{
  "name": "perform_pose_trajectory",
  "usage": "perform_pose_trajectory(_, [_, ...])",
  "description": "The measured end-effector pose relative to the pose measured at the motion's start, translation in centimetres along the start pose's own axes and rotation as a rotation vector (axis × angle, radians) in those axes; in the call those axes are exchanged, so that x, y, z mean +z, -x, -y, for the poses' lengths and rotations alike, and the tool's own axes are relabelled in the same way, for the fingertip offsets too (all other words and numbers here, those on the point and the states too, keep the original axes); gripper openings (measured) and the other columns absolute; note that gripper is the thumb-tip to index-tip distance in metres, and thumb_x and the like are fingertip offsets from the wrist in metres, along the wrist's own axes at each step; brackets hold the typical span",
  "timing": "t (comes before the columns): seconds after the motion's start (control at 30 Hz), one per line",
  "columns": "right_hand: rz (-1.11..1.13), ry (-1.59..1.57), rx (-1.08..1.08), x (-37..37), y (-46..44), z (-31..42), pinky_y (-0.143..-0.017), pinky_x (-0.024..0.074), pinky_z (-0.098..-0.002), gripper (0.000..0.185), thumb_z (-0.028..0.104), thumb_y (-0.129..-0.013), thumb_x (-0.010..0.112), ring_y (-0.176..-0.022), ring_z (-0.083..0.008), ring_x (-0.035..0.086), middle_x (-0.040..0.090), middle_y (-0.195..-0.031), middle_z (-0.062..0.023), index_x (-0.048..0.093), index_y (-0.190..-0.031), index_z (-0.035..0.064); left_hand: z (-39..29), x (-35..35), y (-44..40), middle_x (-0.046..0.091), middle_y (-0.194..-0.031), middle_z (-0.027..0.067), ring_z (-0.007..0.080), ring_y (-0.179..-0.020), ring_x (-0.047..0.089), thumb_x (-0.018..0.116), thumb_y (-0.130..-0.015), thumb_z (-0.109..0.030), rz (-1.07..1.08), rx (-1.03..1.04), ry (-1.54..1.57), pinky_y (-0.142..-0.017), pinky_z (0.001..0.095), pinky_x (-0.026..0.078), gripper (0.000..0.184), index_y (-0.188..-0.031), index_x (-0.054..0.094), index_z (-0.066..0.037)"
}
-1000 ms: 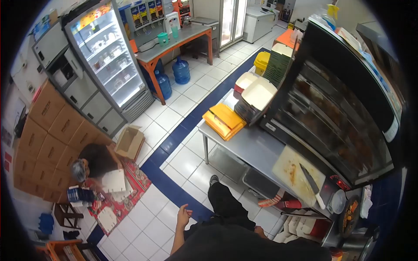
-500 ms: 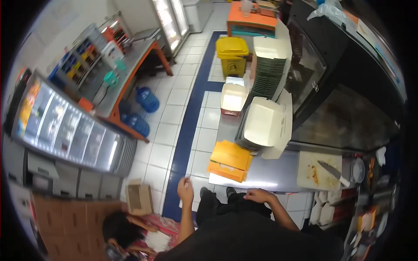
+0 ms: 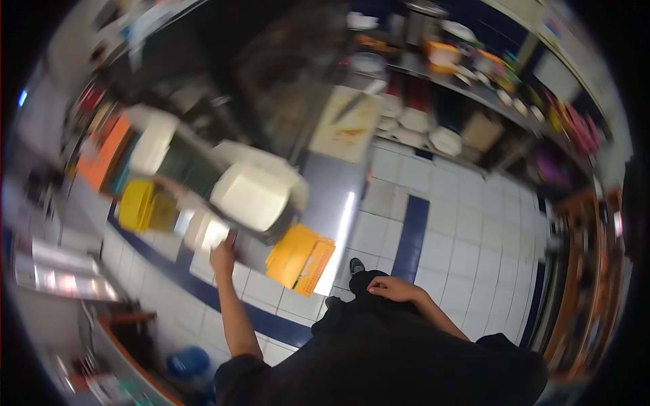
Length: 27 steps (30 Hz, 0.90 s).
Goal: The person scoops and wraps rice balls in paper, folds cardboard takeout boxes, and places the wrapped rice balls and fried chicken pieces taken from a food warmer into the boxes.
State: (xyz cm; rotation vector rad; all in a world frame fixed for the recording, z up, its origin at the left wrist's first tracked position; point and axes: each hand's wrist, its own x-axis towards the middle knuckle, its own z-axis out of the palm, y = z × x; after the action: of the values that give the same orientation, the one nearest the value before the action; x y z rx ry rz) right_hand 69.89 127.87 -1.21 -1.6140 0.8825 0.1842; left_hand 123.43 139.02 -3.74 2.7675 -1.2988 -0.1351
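Observation:
My left hand [image 3: 223,254] reaches out beside the small open white box [image 3: 206,231] at the counter's edge. Its fingers are blurred, and whether they touch the box is unclear. Just right of that hand, a stack of open takeaway boxes [image 3: 250,196] has a cream interior on top. Orange-yellow printed paper sheets [image 3: 298,257] lie at the near corner of the metal counter [image 3: 325,183]. Close to my dark trousers hangs my right hand [image 3: 393,289], fingers loosely curled in, with nothing visible in them.
On the counter's far end lies a cutting board [image 3: 338,139] with a knife [image 3: 350,106]. A yellow bin [image 3: 137,205] stands beyond the boxes, near an orange table [image 3: 103,150]. Shelves [image 3: 501,101] hold kitchenware at the back right. White floor tiles [image 3: 453,223] stretch to my right.
My view has swung to the right, so the counter now sits left of centre. My left hand has gone from over the floor to beside the small white box. The right stays near my body.

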Motion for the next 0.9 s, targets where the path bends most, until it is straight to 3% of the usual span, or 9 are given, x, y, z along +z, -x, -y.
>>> perform_pose_trajectory(0.07, [-0.111, -0.042, -0.038, 1.8, 2.0, -2.0, -0.075, 0.0497, -0.0320, 0.038, 0.041, -0.103, 0.061, -0.080, -0.0135, 0.061, 0.068, -0.091, -0.0044, 0.068, -0.120, 0.0081, 2.7, 2.1, 1.2, 0.071, -0.097, 0.0261, 0.0481, -0.094, 0.067, 0.056, -0.101, -0.025, -0.138, 0.003, 0.141, -0.083, 0.0567, 0.052, 0.031, -0.120, 0.070, -0.006])
perform_pose_trajectory(0.13, [-0.172, -0.100, -0.070, 3.2, 1.9, -4.1, -0.076, 0.0502, -0.0327, 0.038, 0.041, -0.103, 0.060, -0.081, -0.0145, 0.062, 0.069, -0.093, -0.0048, 0.068, -0.121, 0.0079, 3.4, 0.6, 4.3, 0.071, -0.105, 0.0279, 0.0459, -0.097, 0.069, 0.057, -0.102, -0.025, -0.371, 0.091, 0.434, -0.081, 0.0504, 0.054, 0.033, -0.121, 0.069, -0.001])
perform_pose_trajectory(0.17, [-0.181, -0.121, -0.106, 3.7, 2.0, -4.9, -0.077, 0.0506, -0.0335, 0.038, 0.041, -0.103, 0.060, -0.082, -0.0156, 0.063, 0.070, -0.094, -0.0052, 0.068, -0.121, 0.0077, 2.8, -1.4, 6.2, 0.073, -0.109, 0.0254, 0.0366, -0.096, 0.071, 0.059, -0.103, -0.027, -0.365, -0.017, 0.571, -0.080, 0.0439, 0.055, 0.038, -0.122, 0.067, 0.005])
perform_pose_trajectory(0.3, [-0.110, -0.029, -0.109, 1.9, 2.7, -1.9, -0.083, 0.0530, -0.0383, 0.034, 0.039, -0.104, 0.059, -0.093, -0.0246, 0.069, 0.073, -0.104, -0.0107, 0.066, -0.122, 0.0103, 2.6, -5.4, 13.3, 0.070, -0.099, 0.0107, 0.0153, -0.087, 0.059, 0.062, -0.105, -0.033, -0.537, -0.251, 1.128, -0.075, 0.0322, 0.051, 0.042, -0.115, 0.067, 0.007])
perform_pose_trajectory(0.5, [-0.064, -0.001, -0.449, -3.3, 4.1, -0.3, -0.084, 0.0538, -0.0404, 0.039, 0.041, -0.103, 0.061, -0.091, -0.0274, 0.070, 0.072, -0.103, -0.0143, 0.060, -0.132, 0.0136, -12.6, -15.3, 24.6, 0.069, -0.113, 0.0114, 0.0180, -0.098, 0.065, 0.067, -0.103, -0.030, -0.648, -0.241, 1.274, -0.086, 0.0328, 0.055, 0.045, -0.131, 0.060, 0.004])
perform_pose_trajectory(0.6, [-0.038, -0.156, -0.539, -7.1, 8.2, 1.7, -0.083, 0.0545, -0.0374, 0.061, 0.031, -0.101, 0.068, -0.091, -0.0234, 0.070, 0.064, -0.116, -0.0171, 0.041, -0.154, 0.0187, -23.4, -16.4, 27.4, 0.068, -0.121, 0.0130, 0.0212, -0.102, 0.068, 0.073, -0.098, -0.024, -0.516, -0.111, 1.393, -0.088, 0.0351, 0.058, 0.048, -0.132, 0.058, 0.006])
perform_pose_trajectory(0.7, [-0.167, -0.262, -0.687, -11.7, 15.4, 3.0, -0.088, 0.0549, -0.0381, 0.097, 0.023, -0.091, 0.080, -0.111, -0.0249, 0.064, 0.044, -0.144, -0.0189, 0.017, -0.165, 0.0215, -36.4, -15.5, 28.6, 0.068, -0.121, 0.0155, 0.0232, -0.104, 0.068, 0.077, -0.093, -0.012, -0.236, 0.022, 1.483, -0.090, 0.0356, 0.057, 0.051, -0.135, 0.055, 0.007])
perform_pose_trajectory(0.8, [-0.393, -0.196, -0.786, -16.1, 21.3, 0.4, -0.096, 0.0531, -0.0399, 0.103, 0.023, -0.087, 0.083, -0.123, -0.0300, 0.058, 0.043, -0.146, -0.0207, 0.016, -0.165, 0.0205, -48.6, -12.0, 28.5, 0.062, -0.130, 0.0184, 0.0248, -0.113, 0.064, 0.081, -0.084, -0.001, 0.034, 0.177, 1.500, -0.095, 0.0355, 0.055, 0.061, -0.137, 0.053, 0.006])
perform_pose_trajectory(0.9, [-0.584, -0.095, -0.574, -20.2, 25.3, -4.4, -0.107, 0.0479, -0.0415, 0.106, 0.023, -0.082, 0.087, -0.131, -0.0351, 0.053, 0.041, -0.148, -0.0225, 0.019, -0.163, 0.0147, -59.6, -11.0, 29.8, 0.064, -0.125, 0.0169, 0.0230, -0.109, 0.066, 0.083, -0.082, -0.001, 0.293, 0.326, 1.447, -0.092, 0.0345, 0.055, 0.059, -0.134, 0.056, 0.006])
